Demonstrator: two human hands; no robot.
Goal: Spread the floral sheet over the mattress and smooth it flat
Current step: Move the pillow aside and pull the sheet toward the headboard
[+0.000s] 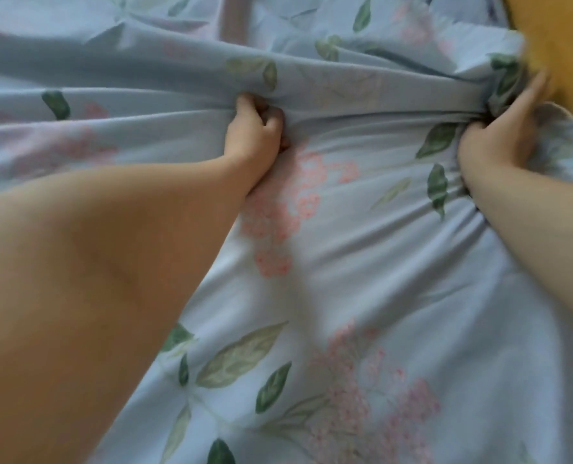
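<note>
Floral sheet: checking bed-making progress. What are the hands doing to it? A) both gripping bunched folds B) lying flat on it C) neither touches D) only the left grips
A: the left hand and the right hand each grip a gathered fold of the floral sheet.

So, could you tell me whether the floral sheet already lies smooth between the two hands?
No, the floral sheet is bunched into a ridge between the left hand and right hand, which both grip it.
</note>
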